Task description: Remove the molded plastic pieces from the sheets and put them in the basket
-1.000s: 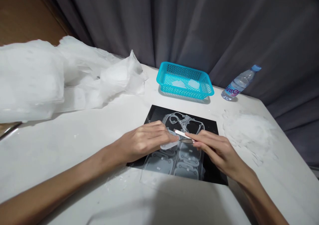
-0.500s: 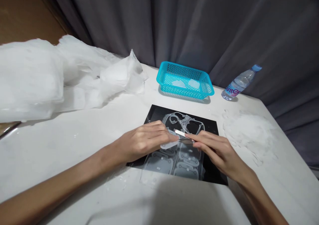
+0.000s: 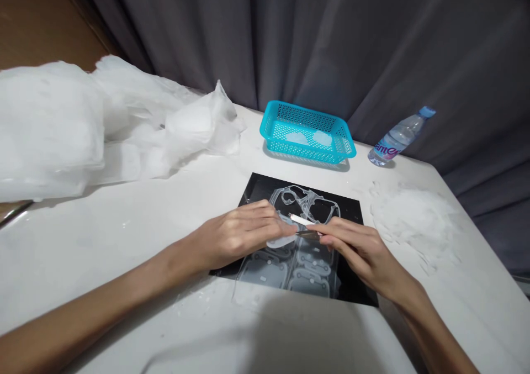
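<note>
A translucent plastic sheet [image 3: 267,272] with rounded shapes and a cut-out frame at its far end lies on a black mat [image 3: 356,285]. My left hand [image 3: 244,233] is closed over its middle, fingers together, holding a loose-looking translucent piece [image 3: 281,243] just above the mat. In my right hand [image 3: 360,247], fingers pinch a slim tool with a pointed metal blade [image 3: 307,234]. A white rod [image 3: 301,220] extends from the same grip; whether it belongs to the blade I cannot tell. The blade tip meets my left fingertips.
A blue basket [image 3: 308,156] with two pale flat pieces stands behind the mat. Right of it is a water bottle [image 3: 391,142]. A heap of clear scraps [image 3: 414,219] lies at the right, and white plastic bags [image 3: 136,131] fill the left rear. A grey curtain [image 3: 306,42] hangs behind.
Both hands stay almost where they were over the mat. The metal blade has shifted very slightly at my left fingertips.
</note>
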Tool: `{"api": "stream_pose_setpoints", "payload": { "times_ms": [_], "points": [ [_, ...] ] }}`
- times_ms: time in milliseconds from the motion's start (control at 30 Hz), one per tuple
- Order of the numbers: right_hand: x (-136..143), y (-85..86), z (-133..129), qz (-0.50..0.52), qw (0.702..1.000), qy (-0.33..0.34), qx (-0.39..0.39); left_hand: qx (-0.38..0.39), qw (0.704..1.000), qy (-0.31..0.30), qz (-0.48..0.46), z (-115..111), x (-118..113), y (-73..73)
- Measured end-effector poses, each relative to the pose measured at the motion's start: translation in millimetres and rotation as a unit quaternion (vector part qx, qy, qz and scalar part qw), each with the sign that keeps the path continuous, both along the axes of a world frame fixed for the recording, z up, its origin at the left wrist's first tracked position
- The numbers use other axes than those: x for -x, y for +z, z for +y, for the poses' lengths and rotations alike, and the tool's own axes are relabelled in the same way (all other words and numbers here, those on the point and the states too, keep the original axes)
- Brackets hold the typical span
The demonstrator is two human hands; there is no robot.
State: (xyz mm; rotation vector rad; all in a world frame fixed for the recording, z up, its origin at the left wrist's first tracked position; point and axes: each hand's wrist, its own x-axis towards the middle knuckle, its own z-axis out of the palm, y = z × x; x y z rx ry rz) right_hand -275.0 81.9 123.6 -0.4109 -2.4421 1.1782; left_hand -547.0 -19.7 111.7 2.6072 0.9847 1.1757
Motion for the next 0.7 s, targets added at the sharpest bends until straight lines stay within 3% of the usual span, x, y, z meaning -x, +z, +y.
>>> {"api": "stream_pose_setpoints", "payload": {
  "times_ms": [433,700],
  "points": [
    [-0.8,-1.4,0.5,0.003,1.000,-0.002,-0.017,0.010,1.000,0.000,0.004,-0.8,-0.5,3.9],
    [1.0,-0.6,-0.3,0.013,0.999,-0.003,-0.037,-0.004,1.000,-0.005,0.000,0.5,0.3,-1.1]
  ]
}}
